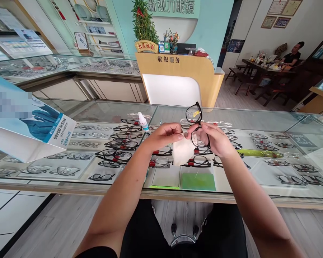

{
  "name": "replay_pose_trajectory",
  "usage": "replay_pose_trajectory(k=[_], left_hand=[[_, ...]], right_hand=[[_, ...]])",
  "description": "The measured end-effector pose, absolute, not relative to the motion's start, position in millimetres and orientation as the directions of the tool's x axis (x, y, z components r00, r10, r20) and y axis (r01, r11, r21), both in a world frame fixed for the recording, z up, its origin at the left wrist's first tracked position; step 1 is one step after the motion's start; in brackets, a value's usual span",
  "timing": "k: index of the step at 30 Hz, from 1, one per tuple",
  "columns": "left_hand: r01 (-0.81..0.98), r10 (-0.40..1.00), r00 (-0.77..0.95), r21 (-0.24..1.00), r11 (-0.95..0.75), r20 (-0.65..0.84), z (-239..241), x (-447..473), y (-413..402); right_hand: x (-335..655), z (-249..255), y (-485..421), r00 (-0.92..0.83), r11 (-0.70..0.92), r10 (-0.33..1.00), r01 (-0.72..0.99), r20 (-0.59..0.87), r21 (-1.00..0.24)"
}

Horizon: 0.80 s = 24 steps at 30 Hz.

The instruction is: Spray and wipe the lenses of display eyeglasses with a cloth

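Note:
A pair of black-framed eyeglasses is held upright on its side above the glass counter, with my right hand closed around its middle. The upper lens carries a yellow sticker. My left hand pinches a pale cloth, which hangs down just left of the lower lens. Fingertips of both hands come close together near the frame. Left of my left hand, a small white spray bottle with a blue-marked base stands on the counter.
Under the glass counter top lie rows of eyeglasses. A green pad shows near the front edge. At left stands a blue and white printed card sign. Beyond is a wooden cashier desk; a person sits at a far table.

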<state>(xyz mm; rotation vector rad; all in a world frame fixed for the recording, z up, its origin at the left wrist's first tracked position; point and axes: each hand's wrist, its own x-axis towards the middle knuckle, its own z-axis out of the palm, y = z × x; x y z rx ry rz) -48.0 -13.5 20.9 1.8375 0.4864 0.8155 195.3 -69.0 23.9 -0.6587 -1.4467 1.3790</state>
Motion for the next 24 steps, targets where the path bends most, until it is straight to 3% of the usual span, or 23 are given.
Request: replay_pose_trajectory(k=[8, 16, 21, 24], left_hand=[[-0.028, 0.662, 0.691, 0.925, -0.379, 0.292, 25.7, -46.1, -18.2], [-0.073, 0.726, 0.644, 0.964, -0.257, 0.243, 18.9, -40.7, -20.8], [-0.211, 0.781, 0.614, 0.977, 0.024, 0.113, 14.5, -37.6, -16.2], [-0.198, 0.724, 0.689, 0.968, 0.155, 0.025, 8.1, -36.7, -10.3]], right_hand=[[195.2, 21.3, -68.4, -0.341, 0.21, 0.895, -0.244, 0.287, -0.947], [191.4, 21.0, -68.3, -0.315, 0.171, 0.905, -0.348, 0.287, -0.922], [190.8, 22.7, -67.9, -0.234, 0.186, 0.926, -0.397, 0.296, -0.899], [191.6, 24.5, -66.8, -0.14, 0.244, 0.935, -0.414, 0.326, -0.877]])
